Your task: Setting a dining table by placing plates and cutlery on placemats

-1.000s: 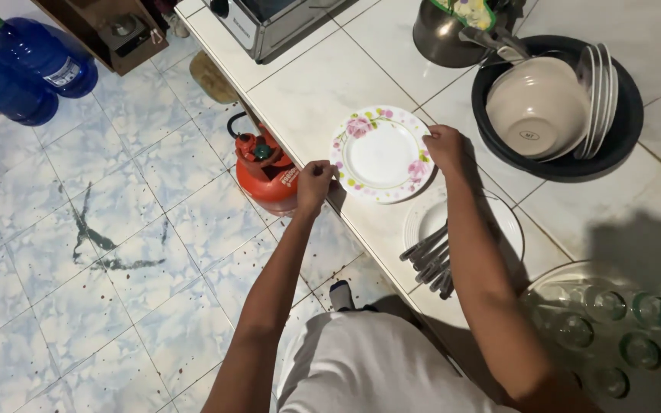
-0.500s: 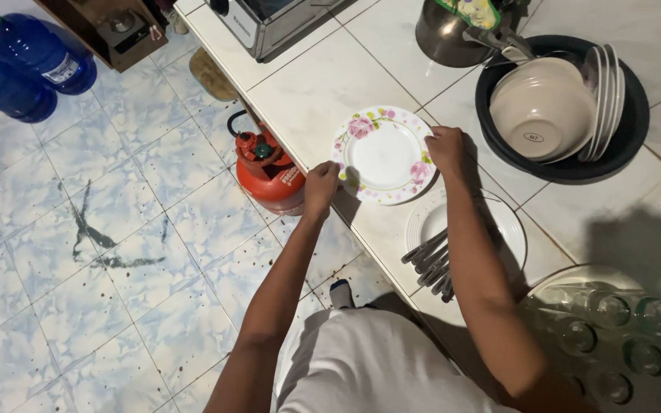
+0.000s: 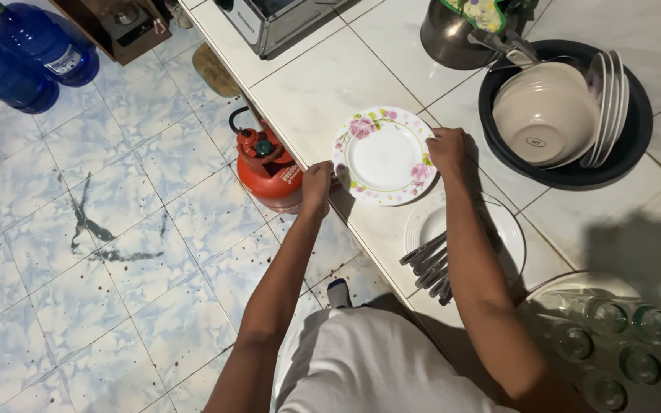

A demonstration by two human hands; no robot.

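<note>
White tiled counter (image 3: 323,76), marbled floor (image 3: 78,275)

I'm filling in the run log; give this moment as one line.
left hand: holds floral plate rim | right hand: holds opposite rim | plate: above tiled counter

A round white plate (image 3: 383,155) with pink flowers and green leaves around its rim sits face up, empty, near the front edge of the white tiled table (image 3: 315,84), gripped at opposite edges.
</note>
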